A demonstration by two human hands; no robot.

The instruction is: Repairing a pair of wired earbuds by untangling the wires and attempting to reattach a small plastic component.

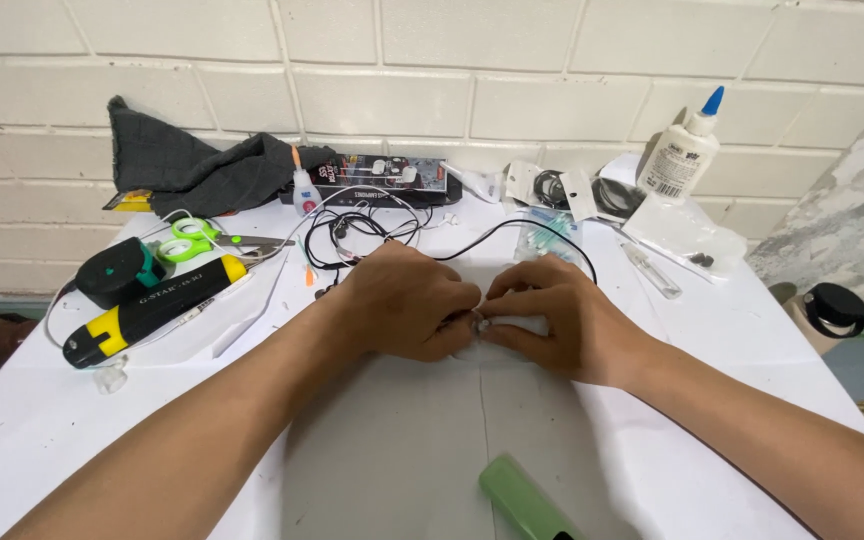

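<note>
My left hand (407,300) and my right hand (552,315) meet fingertip to fingertip at the middle of a white table (712,420). Both pinch a small pale part (482,325) between them, mostly hidden by my fingers. A black cable (497,232) curves from behind my hands toward a tangle of black and white wires (362,225) just beyond my left hand. A white scrap (522,325) lies under my right fingers.
At the left lie a black-and-yellow tool (147,305), green-handled scissors (197,240) and a dark round device (117,270). A grey cloth (202,165), a dark box (392,175), small bags and a glue bottle (682,150) line the brick wall. A green object (522,500) lies near me.
</note>
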